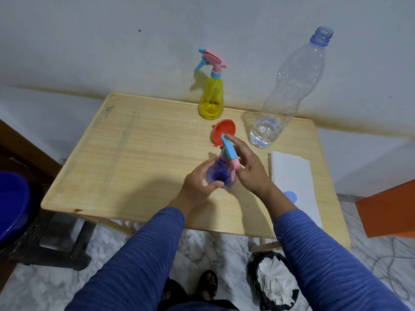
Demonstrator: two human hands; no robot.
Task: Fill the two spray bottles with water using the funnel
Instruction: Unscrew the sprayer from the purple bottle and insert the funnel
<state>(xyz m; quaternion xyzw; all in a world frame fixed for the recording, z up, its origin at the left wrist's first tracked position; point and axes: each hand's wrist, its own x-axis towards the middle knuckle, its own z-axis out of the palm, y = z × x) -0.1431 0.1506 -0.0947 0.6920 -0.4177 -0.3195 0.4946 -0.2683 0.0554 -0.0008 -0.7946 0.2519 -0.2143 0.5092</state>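
Observation:
A blue spray bottle stands near the middle of the wooden table. My left hand wraps around its body. My right hand grips its blue and pink spray head, which sits on the bottle's neck. Just behind it a red funnel lies on its side. The yellow spray bottle, with a pink and blue head on it, stands upright at the table's far edge. A tall clear water bottle stands uncapped at the right with a little water in its bottom.
White paper sheets with a blue cap on them lie at the table's right side. A bin with white rags stands on the floor under the near right corner. A dark blue seat is at left, an orange box at right.

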